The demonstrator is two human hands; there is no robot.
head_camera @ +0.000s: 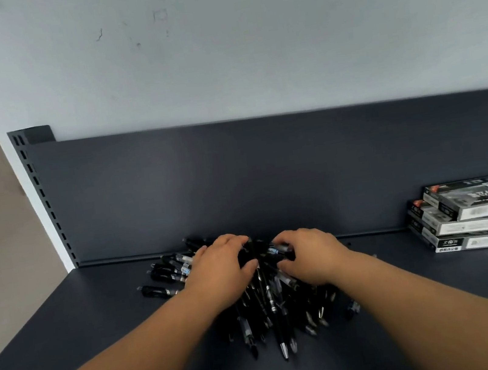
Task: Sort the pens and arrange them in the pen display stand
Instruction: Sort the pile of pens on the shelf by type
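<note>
- Black pens [272, 308] lie in a loose heap on a dark grey shelf [99, 329], near the middle of its back edge, with most tips pointing toward the front edge.
- A few stray pens [167, 273] lie just left of the heap, toward the back left corner.
- Left hand [220, 268] rests on the left of the heap, fingers curled over its far end and thumb tucked in against the pens, gripping them.
- Right hand [311, 255] sits on the right of the heap, fingers and thumb curled round pens, one with a clear barrel.
- Both hands are close together but not touching.
- A stack of flat boxes [477, 212] lies by the back right corner, well apart from the heap.
- A dark back panel [234, 170] rises behind the shelf, with a slotted upright [43, 197] at its left end.
</note>
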